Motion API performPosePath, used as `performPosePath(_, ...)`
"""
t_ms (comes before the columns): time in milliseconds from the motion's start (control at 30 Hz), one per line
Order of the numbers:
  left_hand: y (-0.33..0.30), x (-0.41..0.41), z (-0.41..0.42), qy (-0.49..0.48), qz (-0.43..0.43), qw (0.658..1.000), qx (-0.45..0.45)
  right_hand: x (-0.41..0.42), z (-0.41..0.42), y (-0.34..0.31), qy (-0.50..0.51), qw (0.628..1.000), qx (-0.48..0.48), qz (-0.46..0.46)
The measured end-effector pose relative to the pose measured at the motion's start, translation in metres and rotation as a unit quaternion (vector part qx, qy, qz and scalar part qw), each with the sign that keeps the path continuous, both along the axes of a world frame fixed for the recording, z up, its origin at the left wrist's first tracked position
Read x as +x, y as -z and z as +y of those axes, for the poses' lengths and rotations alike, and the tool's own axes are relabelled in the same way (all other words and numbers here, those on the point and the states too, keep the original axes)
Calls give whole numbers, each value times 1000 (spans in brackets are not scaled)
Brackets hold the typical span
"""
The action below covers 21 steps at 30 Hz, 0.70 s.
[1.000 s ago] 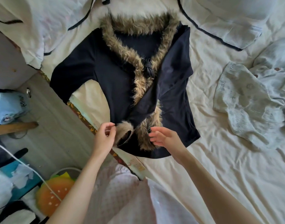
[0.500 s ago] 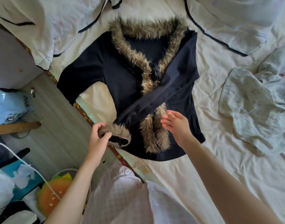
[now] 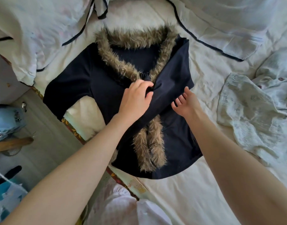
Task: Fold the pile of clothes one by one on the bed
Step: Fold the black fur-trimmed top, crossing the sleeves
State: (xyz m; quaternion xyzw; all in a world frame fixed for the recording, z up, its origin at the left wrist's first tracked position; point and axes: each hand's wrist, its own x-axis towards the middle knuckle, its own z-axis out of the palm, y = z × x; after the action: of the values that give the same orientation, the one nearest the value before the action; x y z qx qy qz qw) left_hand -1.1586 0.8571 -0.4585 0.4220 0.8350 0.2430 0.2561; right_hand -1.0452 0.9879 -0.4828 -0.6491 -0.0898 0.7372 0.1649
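a dark navy knit cardigan with a shaggy tan faux-fur collar and front trim (image 3: 107, 85) lies spread face up on the cream-white bed sheet (image 3: 196, 192), filling the centre of the frame, with its collar toward the top and its rounded hem toward the bottom. its left-of-frame sleeve reaches out to the bed's edge at centre left, while the other sleeve is folded diagonally across the chest, from the right shoulder down over the fur trim.

the left hand (image 3: 136, 98) rests palm down on the middle of the cardigan, its fingers curled into the dark fabric where the folded sleeve crosses the fur, pinching a bunch of it. the right hand (image 3: 185, 103) sits just to the right of it, fingers spread and relaxed, the tips touching the folded sleeve and gripping nothing.

a crumpled pale grey-green printed garment (image 3: 253, 114) lies on the sheet at the right edge of the frame, well apart from the cardigan. white bedding with thin dark piping (image 3: 220, 21) is heaped across the top of the frame. at lower left, beside the bed, is a light wooden floor (image 3: 46, 143) with a pale blue object (image 3: 6, 120) on it.
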Motion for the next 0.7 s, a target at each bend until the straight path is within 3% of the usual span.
performPosePath(200,10,-21,104,40,17,999,-16,5,35,10,86,995,-10,46)
performPosePath(333,27,-30,172,-11,-90,991,-97,15,47,21,112,990,-45,70)
performPosePath(400,36,-30,189,-39,-96,988,-116,16,50,25,90,992,-48,78)
performPosePath(533,35,-27,214,-70,-107,988,-80,17,58,21,113,982,-102,108)
performPosePath(700,39,-32,239,-157,-257,953,-23,19,84,14,215,953,-168,133)
